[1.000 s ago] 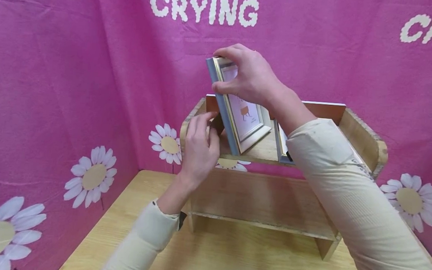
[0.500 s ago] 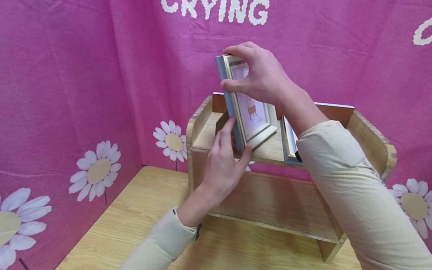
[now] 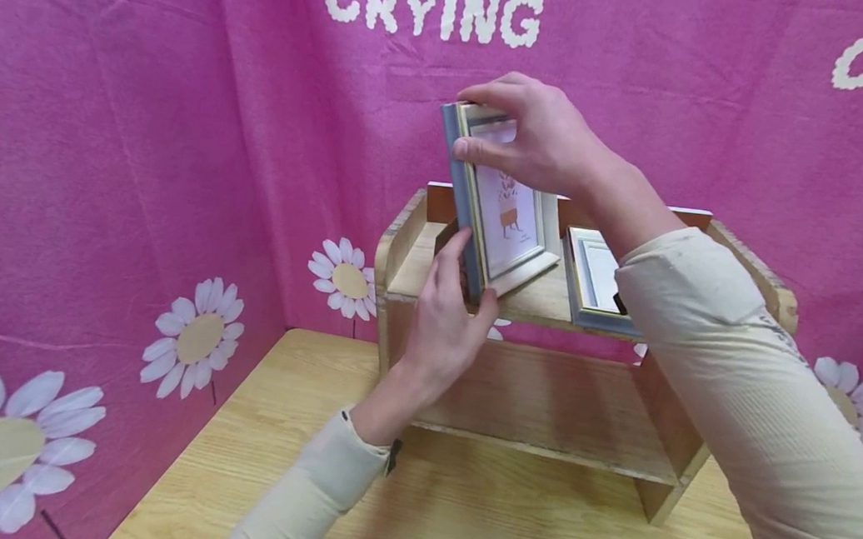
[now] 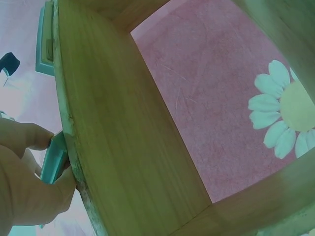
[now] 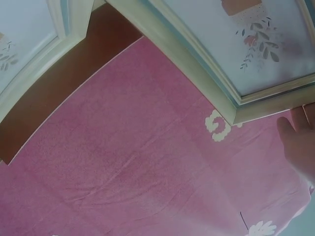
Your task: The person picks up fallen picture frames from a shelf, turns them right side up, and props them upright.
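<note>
A picture frame (image 3: 511, 212) with a blue-grey outer edge, cream border and a potted-plant drawing stands tilted on the top board of the wooden shelf (image 3: 551, 386). My right hand (image 3: 549, 140) holds its upper left corner, thumb on the front edge and fingers over the top. My left hand (image 3: 442, 329) pinches the lower left corner, thumb at the bottom edge and fingers along the side. In the left wrist view, that frame's corner (image 4: 55, 158) shows between thumb and fingers, right at the board's edge. A dark piece (image 3: 445, 235) shows behind the frame.
A second, similar frame (image 3: 593, 268) lies face up on the top board at right, partly hidden by the right sleeve (image 3: 706, 314). Raised side panels (image 3: 404, 226) bound the board. The shelf stands on a wooden table (image 3: 262, 441) before a pink curtain (image 3: 261, 124).
My left hand has moved right from behind the frame to its lower corner and now pinches it. The right hand keeps its hold. The second frame shows more as the right forearm shifts.
</note>
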`<state>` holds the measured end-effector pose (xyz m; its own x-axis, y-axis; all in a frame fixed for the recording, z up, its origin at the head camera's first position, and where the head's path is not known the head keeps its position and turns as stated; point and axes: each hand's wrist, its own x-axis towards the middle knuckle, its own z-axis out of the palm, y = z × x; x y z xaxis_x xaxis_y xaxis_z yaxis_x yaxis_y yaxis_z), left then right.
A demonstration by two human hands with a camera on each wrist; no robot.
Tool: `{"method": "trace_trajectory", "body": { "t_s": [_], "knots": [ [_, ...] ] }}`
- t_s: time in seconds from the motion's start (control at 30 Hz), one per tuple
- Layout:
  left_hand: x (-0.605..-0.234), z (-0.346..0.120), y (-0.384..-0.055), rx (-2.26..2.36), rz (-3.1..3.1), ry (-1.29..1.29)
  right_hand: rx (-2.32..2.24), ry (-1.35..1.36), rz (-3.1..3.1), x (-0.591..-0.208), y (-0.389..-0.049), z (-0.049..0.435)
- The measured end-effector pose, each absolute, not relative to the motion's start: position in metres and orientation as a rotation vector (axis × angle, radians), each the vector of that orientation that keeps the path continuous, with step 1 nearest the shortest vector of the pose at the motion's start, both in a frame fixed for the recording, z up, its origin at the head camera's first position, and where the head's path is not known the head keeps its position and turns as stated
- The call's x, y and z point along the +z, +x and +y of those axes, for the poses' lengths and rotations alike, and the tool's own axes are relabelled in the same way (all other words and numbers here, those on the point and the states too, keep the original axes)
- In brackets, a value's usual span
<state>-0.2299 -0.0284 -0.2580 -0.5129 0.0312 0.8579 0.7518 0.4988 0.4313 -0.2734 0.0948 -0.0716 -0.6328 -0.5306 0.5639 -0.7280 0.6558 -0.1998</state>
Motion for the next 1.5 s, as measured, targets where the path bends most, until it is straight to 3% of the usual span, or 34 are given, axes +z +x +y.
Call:
{"method": "trace_trajectory", "body": {
  "t_s": [1.1, 1.5],
  "knots": [
    [-0.257, -0.062, -0.241, -1.078, -2.021, -0.737, 0.565, 0.928, -2.195, -0.066, -0.265, 0.112],
    [-0.254, -0.07, -0.248, -0.985, -2.051, -0.74, 0.492, 0.743, -2.24, -0.068, -0.266, 0.128]
  ]
}}
